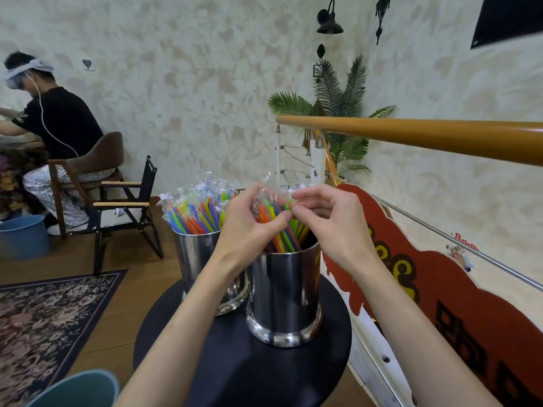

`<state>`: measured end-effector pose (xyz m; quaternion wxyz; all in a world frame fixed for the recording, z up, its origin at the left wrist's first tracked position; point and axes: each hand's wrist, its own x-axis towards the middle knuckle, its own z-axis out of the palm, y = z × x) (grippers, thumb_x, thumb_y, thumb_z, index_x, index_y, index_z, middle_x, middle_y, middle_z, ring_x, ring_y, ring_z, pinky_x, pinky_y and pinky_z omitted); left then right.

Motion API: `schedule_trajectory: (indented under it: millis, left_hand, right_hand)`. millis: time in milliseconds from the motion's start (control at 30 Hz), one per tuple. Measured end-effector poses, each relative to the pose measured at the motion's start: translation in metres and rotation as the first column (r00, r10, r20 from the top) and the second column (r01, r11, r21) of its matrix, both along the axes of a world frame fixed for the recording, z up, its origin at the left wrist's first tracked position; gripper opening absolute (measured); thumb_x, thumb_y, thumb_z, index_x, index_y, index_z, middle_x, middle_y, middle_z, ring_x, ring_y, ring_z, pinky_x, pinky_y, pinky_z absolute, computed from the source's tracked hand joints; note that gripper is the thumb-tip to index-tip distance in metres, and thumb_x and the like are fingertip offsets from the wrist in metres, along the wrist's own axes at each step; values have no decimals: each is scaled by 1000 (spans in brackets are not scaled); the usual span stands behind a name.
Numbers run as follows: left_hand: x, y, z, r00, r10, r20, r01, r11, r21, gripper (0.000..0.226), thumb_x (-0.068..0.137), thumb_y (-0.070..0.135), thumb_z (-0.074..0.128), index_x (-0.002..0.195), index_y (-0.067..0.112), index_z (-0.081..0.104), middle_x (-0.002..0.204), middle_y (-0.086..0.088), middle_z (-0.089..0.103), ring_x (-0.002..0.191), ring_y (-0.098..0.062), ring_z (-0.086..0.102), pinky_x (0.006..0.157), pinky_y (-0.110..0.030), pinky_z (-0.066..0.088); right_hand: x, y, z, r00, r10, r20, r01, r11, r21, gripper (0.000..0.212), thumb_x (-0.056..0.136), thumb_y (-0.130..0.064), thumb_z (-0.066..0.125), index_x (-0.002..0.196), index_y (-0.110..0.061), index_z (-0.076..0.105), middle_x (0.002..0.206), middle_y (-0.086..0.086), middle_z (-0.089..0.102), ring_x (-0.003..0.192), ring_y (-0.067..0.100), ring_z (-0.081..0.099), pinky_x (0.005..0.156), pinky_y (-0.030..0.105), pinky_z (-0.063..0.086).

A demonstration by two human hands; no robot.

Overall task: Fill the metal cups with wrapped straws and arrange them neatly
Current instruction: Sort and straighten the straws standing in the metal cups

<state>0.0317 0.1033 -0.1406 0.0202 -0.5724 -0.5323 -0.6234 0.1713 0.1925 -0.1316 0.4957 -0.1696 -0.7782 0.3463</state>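
Wrapped straws (276,227) stand bunched in the near metal cup (285,292); my left hand (249,227) clasps them, right hand (326,221) fingertips pinching one wrapper, so I'd ease each upright gently.

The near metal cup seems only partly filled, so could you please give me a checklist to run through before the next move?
1. Left hand grips the straw bundle: ok.
2. Right hand pinches the wrapped tops: ok.
3. Straw ends sit inside the near cup: ok.
4. Near cup stands upright on the round table: ok.
5. Far cup full, straws upright: ok.
6. Near cup has spare room: cannot tell, the hands hide much of its mouth.
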Motion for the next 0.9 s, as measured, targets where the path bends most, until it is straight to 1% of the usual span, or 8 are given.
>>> schedule_trajectory:
  millis: [100,200,300,367,467,600,733,900]
  left_hand:
    - [0,0,-2,1000,19,18,-19,1000,10,25,81,21,84,87,25,61,84,0,72,75,-27,68,67,-40,55]
    - [2,3,-10,998,56,36,-56,998,-3,26,82,19,85,87,17,59,78,1,68,64,-13,61,59,-26,47]
    - [3,5,-14,996,83,31,-82,997,-3,27,84,19,82,86,23,56,77,5,66,62,-9,58,60,-21,46]
    - [2,5,-15,994,89,58,-88,996,-19,29,84,22,80,88,28,52,83,-2,68,68,-21,64,62,-34,53]
    - [2,3,-16,990,81,116,-79,997,-14,27,81,17,74,95,27,53,94,0,67,62,-21,60,58,-40,53]
    - [3,2,-18,986,14,167,-17,1000,14,25,79,7,65,100,20,63,93,5,69,56,-24,55,53,-37,52]
    - [0,0,-16,986,57,158,-57,998,-2,11,78,14,62,87,17,66,77,-19,61,58,-22,52,54,-32,46]
    - [0,-1,-16,958,280,-67,-283,958,-38,6,80,24,66,78,27,62,78,6,59,61,-12,52,62,-31,47]
  right_hand:
    - [1,-2,2,998,63,-24,-65,991,-113,20,91,-6,70,104,-21,72,93,-5,76,85,8,74,82,33,62]
    - [2,-1,0,995,97,-4,-96,976,-196,18,90,-8,71,102,-21,69,93,-1,74,79,13,75,80,41,63]
    - [8,13,-4,996,-91,-11,87,973,-214,10,88,-18,73,94,-23,66,90,-1,72,76,12,74,80,42,62]
    - [18,29,-7,966,-228,120,250,945,-213,16,85,-31,74,94,-26,62,92,-2,71,84,15,71,80,41,60]
    - [22,42,-14,938,-134,319,227,934,-275,32,84,-45,75,107,-25,64,107,-5,68,99,13,65,87,38,56]
    - [4,35,-22,962,19,272,51,968,-247,20,90,-28,73,110,-29,70,102,-19,69,99,6,66,83,24,51]
    - [0,37,-26,966,-8,260,62,977,-203,27,87,-14,74,113,-21,70,100,-14,69,90,1,64,74,17,48]
    - [3,38,-28,959,-42,281,90,983,-159,28,87,-17,75,114,-21,70,100,-13,68,86,1,64,72,14,48]
